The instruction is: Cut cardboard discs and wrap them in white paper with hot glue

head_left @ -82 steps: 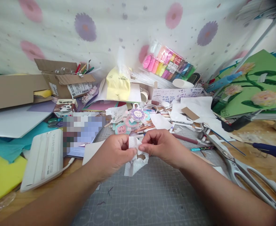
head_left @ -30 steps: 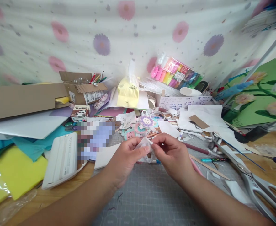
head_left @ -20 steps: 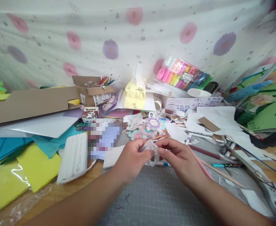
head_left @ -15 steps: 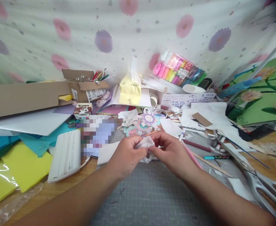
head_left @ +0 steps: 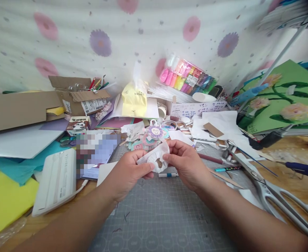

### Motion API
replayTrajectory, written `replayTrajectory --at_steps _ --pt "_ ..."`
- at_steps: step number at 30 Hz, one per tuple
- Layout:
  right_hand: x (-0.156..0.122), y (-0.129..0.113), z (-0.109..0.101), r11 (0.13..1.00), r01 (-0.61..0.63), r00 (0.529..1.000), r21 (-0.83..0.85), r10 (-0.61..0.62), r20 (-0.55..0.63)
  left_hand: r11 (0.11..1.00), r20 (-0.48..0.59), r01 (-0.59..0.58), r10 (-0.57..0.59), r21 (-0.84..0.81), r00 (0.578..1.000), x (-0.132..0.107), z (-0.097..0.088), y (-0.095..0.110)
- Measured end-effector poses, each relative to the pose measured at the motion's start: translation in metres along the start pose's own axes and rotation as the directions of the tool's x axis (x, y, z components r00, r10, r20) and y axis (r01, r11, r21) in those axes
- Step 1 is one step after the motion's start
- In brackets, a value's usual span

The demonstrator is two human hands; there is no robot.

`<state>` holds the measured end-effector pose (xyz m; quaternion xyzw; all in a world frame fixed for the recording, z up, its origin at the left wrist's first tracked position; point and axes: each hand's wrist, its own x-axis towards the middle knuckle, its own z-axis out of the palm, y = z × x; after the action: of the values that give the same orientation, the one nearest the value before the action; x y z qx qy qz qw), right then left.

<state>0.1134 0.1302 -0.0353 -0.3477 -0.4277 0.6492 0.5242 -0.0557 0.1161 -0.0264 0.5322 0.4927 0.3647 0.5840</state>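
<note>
A thin, crumpled piece of white paper (head_left: 152,158) with a small brown patch in its middle is held between both hands, above the grey cutting mat (head_left: 154,217). My left hand (head_left: 133,167) pinches its left side between thumb and fingers. On the other side, the thumb and fingertips of my right hand (head_left: 185,161) grip the right edge. Just below the paper lies a white pen with a blue band (head_left: 167,175). Behind my hands, a purple smiling flower cutout (head_left: 155,131) rests on other pink and teal cutouts.
Large scissors (head_left: 269,196) and a blue-handled tool (head_left: 301,168) lie at the right. On the left are a white power bank-like device (head_left: 56,178) and a blurred-out phone (head_left: 98,157). A yellow tissue pack (head_left: 134,99) and a cardboard box (head_left: 80,96) stand behind.
The paper has been turned and spread so its brown patch faces me. My hands are slightly farther apart, and the pen below them now shows. The view has shifted right.
</note>
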Motion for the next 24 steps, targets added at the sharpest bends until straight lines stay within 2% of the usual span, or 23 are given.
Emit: replayTrajectory --at_steps 7,12,14,19,24 --pt "-0.0035 -0.0023 0.0017 0.999 -0.046 0.997 -0.002 0.046 0.064 0.998 -0.025 -0.036 0.037 0.041 0.999 -0.0004 -0.0016 -0.0025" --pt "-0.0018 -0.0022 0.0009 0.999 -0.047 0.998 -0.019 0.048 0.050 0.995 -0.103 -0.036 0.045 0.088 0.994 0.0006 -0.0005 -0.0008" --pt "-0.0009 -0.0019 0.0002 0.999 -0.053 0.998 -0.009 0.053 0.032 0.999 -0.114 -0.025 0.028 0.026 0.993 0.0010 0.0002 -0.0002" --pt "-0.0001 0.0005 -0.0007 1.000 -0.021 0.997 0.015 0.022 -0.067 0.954 -0.080 -0.013 -0.011 -0.298 0.997 0.0002 0.0014 0.0008" --pt "-0.0022 0.0063 0.0038 0.999 0.034 0.993 0.027 -0.031 -0.118 0.952 -0.098 -0.004 -0.027 -0.305 0.995 0.0014 0.0068 -0.0016"
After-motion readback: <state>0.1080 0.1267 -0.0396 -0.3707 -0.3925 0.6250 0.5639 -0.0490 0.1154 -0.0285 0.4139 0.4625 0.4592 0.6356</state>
